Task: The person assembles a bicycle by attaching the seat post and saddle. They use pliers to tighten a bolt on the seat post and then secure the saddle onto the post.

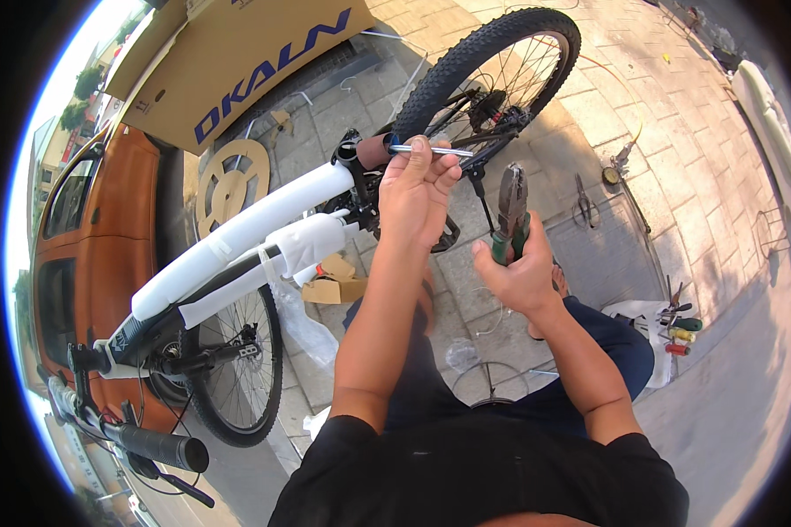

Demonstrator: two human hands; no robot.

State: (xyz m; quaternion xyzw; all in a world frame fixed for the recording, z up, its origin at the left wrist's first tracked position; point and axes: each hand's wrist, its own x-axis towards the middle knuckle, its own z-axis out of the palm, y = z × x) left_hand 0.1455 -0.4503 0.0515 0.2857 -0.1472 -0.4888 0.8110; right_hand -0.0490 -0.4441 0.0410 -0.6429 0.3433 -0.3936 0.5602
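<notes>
My left hand (417,189) pinches a thin silver rod (439,151) between thumb and fingers, beside the bicycle's seat-tube area. My right hand (526,268) grips pliers (511,206) by their green handles, jaws pointing up and away from me. In front of me stands a bicycle, its frame tube wrapped in white foam (246,235). Its rear wheel (492,79) is at the far side, and its front wheel (237,369) at the left. The handlebar grip (163,446) lies at the lower left. Neither tool visibly touches the bicycle.
A large cardboard box (255,61) stands at the far left, near an orange vehicle (119,255). A round cardboard piece (228,180) lies beyond the frame. Scissors (584,204), a gauge with a hose (613,176) and several screwdrivers (681,329) rest on the paving at the right.
</notes>
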